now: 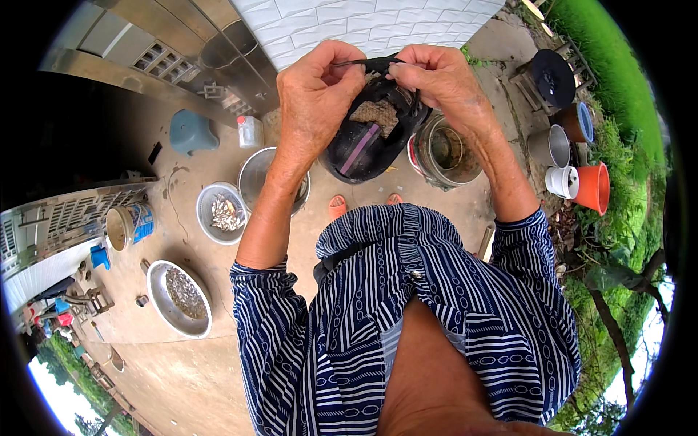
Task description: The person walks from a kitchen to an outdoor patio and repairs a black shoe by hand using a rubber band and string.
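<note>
Up at chest height, both my hands pinch the rim of a black pouch-like thing (pixel 347 149). A thin black cord or strap runs along its top edge between my fingers. A beige woven patch and a purple stripe show on it; its exact kind I cannot make out. My left hand (pixel 316 87) has thumb and fingers closed on the rim's left side. My right hand (pixel 447 83) grips the right side the same way. A large round metal pot (pixel 454 156) stands on the ground below my right wrist.
To the left stand a basin of small fish (pixel 225 212), a larger metal basin (pixel 254 182), an oval basin (pixel 158 291), a bucket (pixel 123 225), a blue-grey stool (pixel 190 132) and a white jug (pixel 250 132). An orange bucket (pixel 594 189) and other buckets line the right edge beside plants.
</note>
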Available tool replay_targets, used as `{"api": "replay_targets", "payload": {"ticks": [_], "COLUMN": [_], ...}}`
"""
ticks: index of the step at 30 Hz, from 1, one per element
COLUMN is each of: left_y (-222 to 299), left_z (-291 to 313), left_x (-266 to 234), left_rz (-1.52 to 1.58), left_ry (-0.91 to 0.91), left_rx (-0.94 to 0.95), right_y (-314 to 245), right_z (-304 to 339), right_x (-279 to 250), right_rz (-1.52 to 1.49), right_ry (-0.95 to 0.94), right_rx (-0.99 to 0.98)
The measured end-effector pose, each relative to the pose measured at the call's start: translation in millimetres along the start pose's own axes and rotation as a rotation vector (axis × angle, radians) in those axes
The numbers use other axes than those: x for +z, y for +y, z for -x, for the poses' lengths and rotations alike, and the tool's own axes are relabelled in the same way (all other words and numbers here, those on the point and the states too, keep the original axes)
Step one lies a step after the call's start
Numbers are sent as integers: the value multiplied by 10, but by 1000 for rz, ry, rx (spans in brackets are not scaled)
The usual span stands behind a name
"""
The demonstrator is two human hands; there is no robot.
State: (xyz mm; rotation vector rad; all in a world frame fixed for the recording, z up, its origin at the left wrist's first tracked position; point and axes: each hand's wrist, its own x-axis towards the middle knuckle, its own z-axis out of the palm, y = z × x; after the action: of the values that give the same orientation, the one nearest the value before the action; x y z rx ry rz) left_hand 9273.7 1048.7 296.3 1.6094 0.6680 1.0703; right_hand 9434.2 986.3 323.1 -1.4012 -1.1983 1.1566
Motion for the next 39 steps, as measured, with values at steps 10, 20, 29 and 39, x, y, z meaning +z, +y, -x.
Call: {"api": "replay_targets", "payload": {"ticks": [10,20,29,39], "left_y": [84,-8,12,77], "left_z": [29,-49,-61,-138], "left_x": [69,-11,-90,-86], "left_rz": [-349,214,543,329], "left_ry": [16,-125,-155,-181], "left_rx": [128,-162,-477,-535], "right_y": [59,70,65,20], "right_z": [7,22,12,-60], "right_x": [91,57,67,197], "right_rz": [233,91,121,740], "right_ry": [114,30,-32,90], "right_rx": [-205,-149,-314,-503]}}
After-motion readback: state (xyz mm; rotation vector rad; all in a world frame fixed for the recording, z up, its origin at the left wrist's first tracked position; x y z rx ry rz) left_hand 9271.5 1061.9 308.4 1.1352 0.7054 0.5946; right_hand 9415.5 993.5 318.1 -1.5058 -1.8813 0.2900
